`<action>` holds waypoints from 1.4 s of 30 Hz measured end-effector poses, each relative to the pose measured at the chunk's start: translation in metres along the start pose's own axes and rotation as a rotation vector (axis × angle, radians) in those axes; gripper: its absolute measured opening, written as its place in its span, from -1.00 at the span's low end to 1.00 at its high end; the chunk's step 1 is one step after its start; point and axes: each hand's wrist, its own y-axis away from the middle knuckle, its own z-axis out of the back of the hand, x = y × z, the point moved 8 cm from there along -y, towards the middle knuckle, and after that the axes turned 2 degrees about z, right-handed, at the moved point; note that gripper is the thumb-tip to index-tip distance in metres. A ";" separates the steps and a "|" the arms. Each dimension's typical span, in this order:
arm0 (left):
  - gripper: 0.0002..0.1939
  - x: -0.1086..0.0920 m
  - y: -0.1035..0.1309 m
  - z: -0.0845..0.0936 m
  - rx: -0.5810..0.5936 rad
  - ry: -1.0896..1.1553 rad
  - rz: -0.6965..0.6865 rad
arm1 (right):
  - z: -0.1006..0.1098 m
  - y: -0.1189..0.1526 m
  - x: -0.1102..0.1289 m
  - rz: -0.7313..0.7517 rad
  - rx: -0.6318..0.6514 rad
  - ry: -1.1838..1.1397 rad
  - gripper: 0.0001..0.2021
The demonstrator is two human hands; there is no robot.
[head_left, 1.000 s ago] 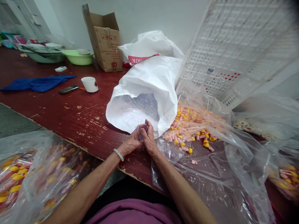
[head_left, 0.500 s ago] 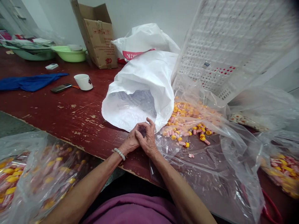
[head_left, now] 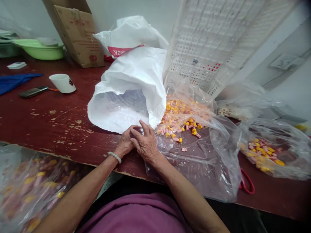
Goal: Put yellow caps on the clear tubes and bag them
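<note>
My left hand (head_left: 128,139), a pale bead bracelet (head_left: 115,157) on its wrist, is closed with the fingers curled; what lies in it is too hidden to name. My right hand (head_left: 146,142) rests against it, fingers partly bent and apart, over the left fingers. Both are at the lower lip of a white sack (head_left: 136,71), whose open mouth shows clear tube-like pieces (head_left: 126,98). To the right, small pink pieces with yellow caps (head_left: 179,108) lie on and under clear plastic sheeting (head_left: 201,171).
A white mug (head_left: 62,83), a phone (head_left: 33,92) and a blue cloth (head_left: 17,81) lie left. Behind stand a carton (head_left: 81,38), a green basin (head_left: 43,51) and a white crate (head_left: 194,48). Bags of capped pieces are at right (head_left: 264,153) and lower left (head_left: 36,191); red handles (head_left: 248,181) show.
The view has turned to the right, so the table's things appear further left. My right hand has turned over, showing its back, and its fingers have moved over my left hand.
</note>
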 end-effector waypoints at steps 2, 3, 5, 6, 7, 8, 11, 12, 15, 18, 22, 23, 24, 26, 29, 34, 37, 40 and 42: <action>-0.64 -0.002 0.001 0.001 -0.020 0.033 0.007 | 0.019 0.008 -0.005 -0.001 0.003 0.039 -0.61; -0.62 -0.003 0.002 0.002 -0.040 0.060 0.013 | 0.034 0.014 -0.014 -0.031 -0.032 0.049 -0.61; -0.59 -0.008 0.005 0.005 -0.080 0.122 0.015 | 0.072 0.032 -0.045 -0.154 -0.167 0.084 -0.65; -0.59 -0.011 0.007 0.004 -0.083 0.156 0.016 | 0.092 0.045 -0.065 -0.244 -0.253 0.123 -0.68; -0.60 -0.014 0.010 0.003 -0.080 0.194 0.019 | 0.108 0.059 -0.085 -0.327 -0.306 0.176 -0.71; -0.60 -0.017 0.013 0.001 -0.070 0.229 0.023 | 0.116 0.070 -0.104 -0.389 -0.279 0.232 -0.74; -0.62 -0.027 0.021 -0.008 -0.011 0.249 0.030 | 0.112 0.090 -0.142 -0.419 -0.026 0.276 -0.80; -0.62 -0.030 0.023 -0.011 0.009 0.225 0.025 | 0.109 0.093 -0.146 -0.410 0.025 0.255 -0.80; -0.64 -0.035 0.029 -0.019 0.053 0.116 0.010 | 0.119 0.093 -0.139 -0.448 -0.085 0.173 -0.78; -0.64 -0.037 0.033 -0.025 0.097 0.010 0.014 | 0.135 0.083 -0.109 -0.488 -0.267 0.052 -0.73; -0.60 -0.041 0.039 -0.036 0.187 -0.079 0.015 | 0.122 0.056 -0.049 -0.327 -0.115 -0.095 -0.77; -0.60 -0.043 0.041 -0.038 0.207 -0.090 0.007 | 0.117 0.051 -0.037 -0.268 -0.060 -0.099 -0.79; -0.59 -0.044 0.043 -0.042 0.229 -0.100 0.000 | 0.112 0.047 -0.026 -0.215 -0.014 -0.096 -0.81; -0.58 -0.046 0.046 -0.047 0.259 -0.119 -0.010 | 0.107 0.043 -0.015 -0.144 0.044 -0.098 -0.79; -0.57 -0.044 0.049 -0.052 0.264 -0.114 0.005 | 0.107 0.043 -0.016 -0.144 0.053 -0.125 -0.70; -0.62 -0.045 0.052 -0.056 0.270 -0.077 0.084 | 0.106 0.053 -0.019 -0.149 -0.059 -0.095 -0.62; -0.65 -0.053 0.053 -0.062 0.303 -0.156 0.048 | 0.089 0.059 -0.017 -0.098 0.024 -0.088 -0.55; -0.66 -0.047 0.050 -0.063 0.268 -0.093 0.090 | 0.093 0.059 -0.033 -0.099 0.050 -0.098 -0.54; -0.65 -0.038 0.046 -0.061 0.218 -0.016 0.143 | 0.114 0.058 -0.065 -0.191 -0.023 -0.025 -0.60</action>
